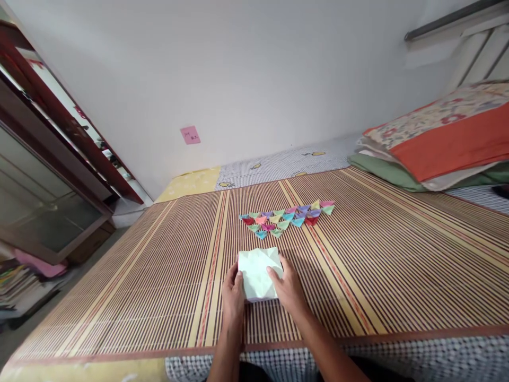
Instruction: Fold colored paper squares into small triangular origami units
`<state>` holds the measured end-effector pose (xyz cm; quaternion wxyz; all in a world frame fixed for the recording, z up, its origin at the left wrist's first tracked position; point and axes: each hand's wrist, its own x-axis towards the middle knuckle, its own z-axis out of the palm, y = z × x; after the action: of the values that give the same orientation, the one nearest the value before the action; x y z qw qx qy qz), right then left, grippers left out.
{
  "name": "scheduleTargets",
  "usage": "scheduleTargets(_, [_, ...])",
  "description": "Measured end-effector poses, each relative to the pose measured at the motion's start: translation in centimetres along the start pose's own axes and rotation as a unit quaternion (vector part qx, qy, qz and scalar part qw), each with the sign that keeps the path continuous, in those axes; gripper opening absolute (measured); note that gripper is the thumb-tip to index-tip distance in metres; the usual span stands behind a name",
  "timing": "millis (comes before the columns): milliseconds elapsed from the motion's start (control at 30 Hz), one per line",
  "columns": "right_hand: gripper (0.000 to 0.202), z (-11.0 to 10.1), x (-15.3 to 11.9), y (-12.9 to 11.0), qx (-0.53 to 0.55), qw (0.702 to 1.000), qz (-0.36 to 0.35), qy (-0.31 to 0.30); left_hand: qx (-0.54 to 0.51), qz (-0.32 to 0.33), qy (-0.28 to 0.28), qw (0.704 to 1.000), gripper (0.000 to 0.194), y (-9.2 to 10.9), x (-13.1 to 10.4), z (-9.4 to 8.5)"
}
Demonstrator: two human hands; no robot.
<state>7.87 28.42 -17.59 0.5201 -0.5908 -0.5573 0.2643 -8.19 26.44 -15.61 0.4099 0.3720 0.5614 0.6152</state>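
A square stack of pale green paper with a creased top sheet is between my two hands, above the striped mat. My left hand holds its left edge, thumb along the side. My right hand grips the right edge, its thumb on top of the paper; the fingers underneath are partly hidden. Just beyond the stack, several small folded paper pieces in pink, red, blue, yellow and green lie in rows on the mat.
Folded bedding in orange, floral and green lies at the back right. A pink note is stuck on the white wall. At the left stand a glass-panelled door and a pile of papers.
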Motion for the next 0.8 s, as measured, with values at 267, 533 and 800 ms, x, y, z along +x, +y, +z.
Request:
scheduleTargets(267, [0.051, -3.6, 2.7, -1.8, -0.034, 0.998, -0.025, -0.047, -0.042, 0.018, 0.101, 0.994, 0.026, 5.5, 3.1, -1.4])
scheduleTargets(533, [0.071, -5.5, 4.5, -7.1, -0.062, 0.958, -0.104, -0.26, -0.192, -0.079, -0.003, 0.978, 0.018, 7.2, 5.8, 1.4])
scheduleTargets(800, [0.089, -5.4, 1.6, -9.2, -0.158, 0.893, -0.127, -0.401, -0.277, -0.127, 0.017, 0.952, 0.013, 6.8, 6.6, -1.1])
